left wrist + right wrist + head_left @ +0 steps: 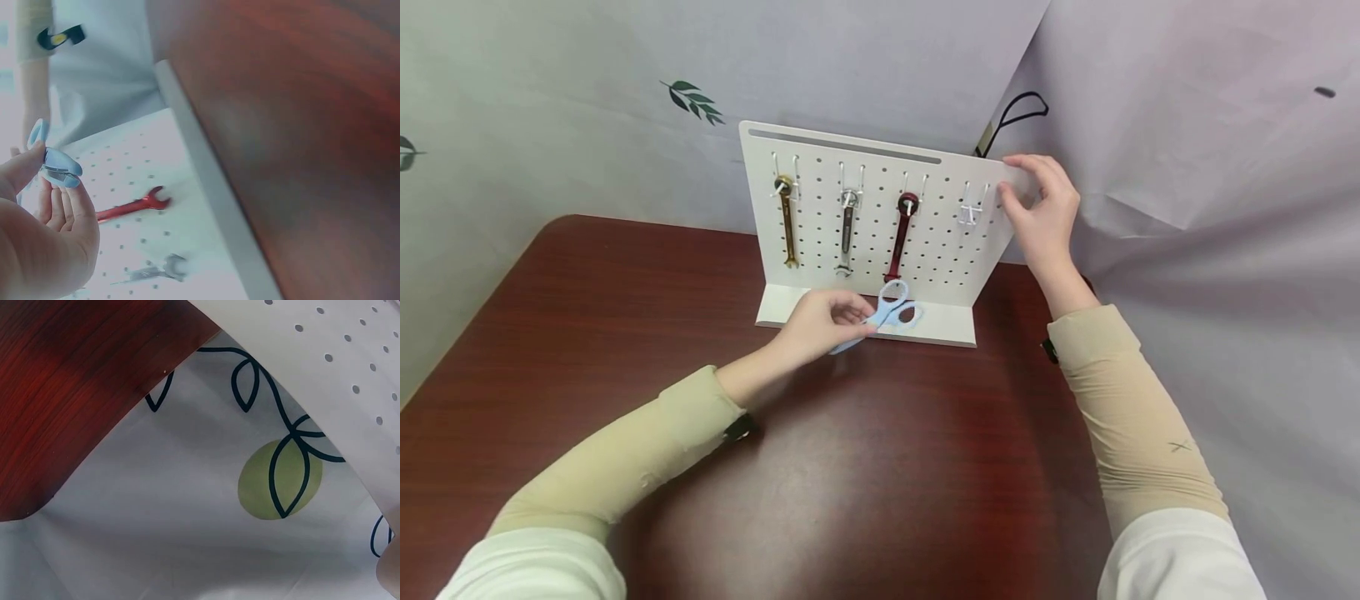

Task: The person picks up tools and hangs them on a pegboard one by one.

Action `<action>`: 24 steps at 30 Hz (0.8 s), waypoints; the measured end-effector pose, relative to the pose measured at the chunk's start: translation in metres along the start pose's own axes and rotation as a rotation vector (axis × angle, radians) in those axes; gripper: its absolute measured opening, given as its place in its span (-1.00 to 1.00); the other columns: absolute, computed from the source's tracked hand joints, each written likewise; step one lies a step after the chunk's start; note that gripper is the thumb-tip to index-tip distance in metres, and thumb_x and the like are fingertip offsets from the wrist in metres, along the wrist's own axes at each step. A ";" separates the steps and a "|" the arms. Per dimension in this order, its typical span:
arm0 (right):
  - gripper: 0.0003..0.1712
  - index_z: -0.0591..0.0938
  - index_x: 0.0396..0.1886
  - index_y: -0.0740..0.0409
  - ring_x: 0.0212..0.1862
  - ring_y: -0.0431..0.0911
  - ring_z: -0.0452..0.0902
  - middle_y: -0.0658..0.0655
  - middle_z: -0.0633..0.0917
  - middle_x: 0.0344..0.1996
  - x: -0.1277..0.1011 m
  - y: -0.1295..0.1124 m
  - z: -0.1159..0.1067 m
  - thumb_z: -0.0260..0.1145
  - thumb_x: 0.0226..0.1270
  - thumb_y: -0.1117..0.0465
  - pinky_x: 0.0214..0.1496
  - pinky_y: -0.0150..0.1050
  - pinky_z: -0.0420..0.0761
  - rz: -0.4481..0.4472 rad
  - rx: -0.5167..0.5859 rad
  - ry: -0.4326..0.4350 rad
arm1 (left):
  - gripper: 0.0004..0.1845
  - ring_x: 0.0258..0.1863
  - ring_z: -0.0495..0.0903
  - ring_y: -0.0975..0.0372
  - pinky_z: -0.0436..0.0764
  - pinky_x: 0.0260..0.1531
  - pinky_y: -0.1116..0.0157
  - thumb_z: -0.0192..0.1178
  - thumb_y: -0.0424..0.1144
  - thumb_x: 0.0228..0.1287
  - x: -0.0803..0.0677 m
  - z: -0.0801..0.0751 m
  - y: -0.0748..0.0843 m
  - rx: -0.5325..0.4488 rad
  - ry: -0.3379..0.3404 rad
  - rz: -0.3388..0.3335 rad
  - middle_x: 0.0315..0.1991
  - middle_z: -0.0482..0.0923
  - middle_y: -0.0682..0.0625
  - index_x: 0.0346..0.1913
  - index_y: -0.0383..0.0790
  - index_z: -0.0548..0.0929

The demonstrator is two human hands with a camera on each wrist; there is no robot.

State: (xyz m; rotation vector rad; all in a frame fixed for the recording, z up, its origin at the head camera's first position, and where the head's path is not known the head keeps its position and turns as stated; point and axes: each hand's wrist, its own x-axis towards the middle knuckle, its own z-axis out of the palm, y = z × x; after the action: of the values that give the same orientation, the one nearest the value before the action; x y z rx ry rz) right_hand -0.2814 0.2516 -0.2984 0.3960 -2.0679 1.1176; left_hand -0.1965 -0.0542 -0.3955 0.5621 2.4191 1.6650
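Observation:
My left hand [823, 321] pinches a pair of light blue scissors [891, 310] between thumb and fingers, handle loops pointing up and right, before the base of a white pegboard [820, 225]. In the left wrist view the scissors [61, 164] stick out past the thumb. My right hand [1047, 208] holds the pegboard's upper right edge, thumb on the front face. On the board's hooks hang a gold wrench [787, 225], a silver wrench [847, 229] and a red wrench [901, 237]. Beside them a white hook [972, 208] at the right bears nothing.
The pegboard stands on a dark red wooden table [775, 500], near its back edge. Pale patterned cloth [587, 108] hangs behind and to the right. A black cord loop [1026, 107] shows above the board's right corner.

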 end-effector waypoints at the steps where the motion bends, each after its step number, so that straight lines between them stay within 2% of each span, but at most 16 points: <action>1: -0.74 0.79 0.01 0.33 0.04 -0.36 0.58 0.25 0.79 -0.03 0.000 0.000 0.000 0.45 0.33 0.46 0.20 -0.49 0.53 -0.007 -0.001 0.000 | -0.75 -0.24 0.76 0.17 0.74 -0.19 0.43 0.53 -0.39 0.23 0.003 0.001 0.004 -0.016 0.011 0.000 -0.19 0.81 -0.25 -0.07 -0.42 0.80; 9: -0.74 0.79 0.02 0.33 0.05 -0.27 0.60 0.31 0.78 -0.04 0.001 0.002 -0.002 0.43 0.35 0.44 0.20 -0.48 0.54 -0.029 -0.009 -0.001 | -0.74 -0.26 0.78 0.15 0.76 -0.16 0.39 0.53 -0.41 0.22 0.029 0.016 0.029 -0.108 0.068 0.031 -0.16 0.81 -0.30 -0.06 -0.44 0.80; 12: -0.74 0.79 0.01 0.33 0.04 -0.27 0.60 0.25 0.79 -0.05 0.000 0.001 -0.002 0.44 0.35 0.44 0.20 -0.49 0.54 -0.018 -0.004 0.002 | -0.74 -0.26 0.77 0.18 0.74 -0.16 0.42 0.52 -0.42 0.23 0.038 0.022 0.036 -0.150 0.076 0.028 -0.15 0.81 -0.31 -0.05 -0.44 0.79; 18: -0.74 0.79 0.02 0.32 0.04 -0.36 0.57 0.28 0.79 -0.02 0.000 0.003 0.000 0.43 0.36 0.46 0.23 -0.48 0.54 -0.013 -0.002 0.004 | -0.72 -0.27 0.74 0.29 0.72 -0.16 0.44 0.51 -0.41 0.26 0.051 0.034 0.048 -0.249 0.080 -0.003 -0.10 0.80 -0.31 0.00 -0.44 0.78; 24: -0.72 0.78 0.04 0.35 0.04 -0.45 0.55 0.34 0.78 -0.02 0.000 0.005 0.000 0.42 0.35 0.46 0.23 -0.49 0.54 -0.041 -0.005 0.000 | -0.70 -0.19 0.77 0.19 0.73 -0.14 0.39 0.51 -0.38 0.28 0.063 0.043 0.058 -0.317 0.127 -0.014 -0.04 0.80 -0.28 0.03 -0.41 0.77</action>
State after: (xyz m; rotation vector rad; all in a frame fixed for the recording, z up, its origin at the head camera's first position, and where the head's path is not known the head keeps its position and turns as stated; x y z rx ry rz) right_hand -0.2841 0.2546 -0.3018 0.4338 -2.0526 1.0887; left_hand -0.2273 0.0258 -0.3521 0.4002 2.1631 2.0795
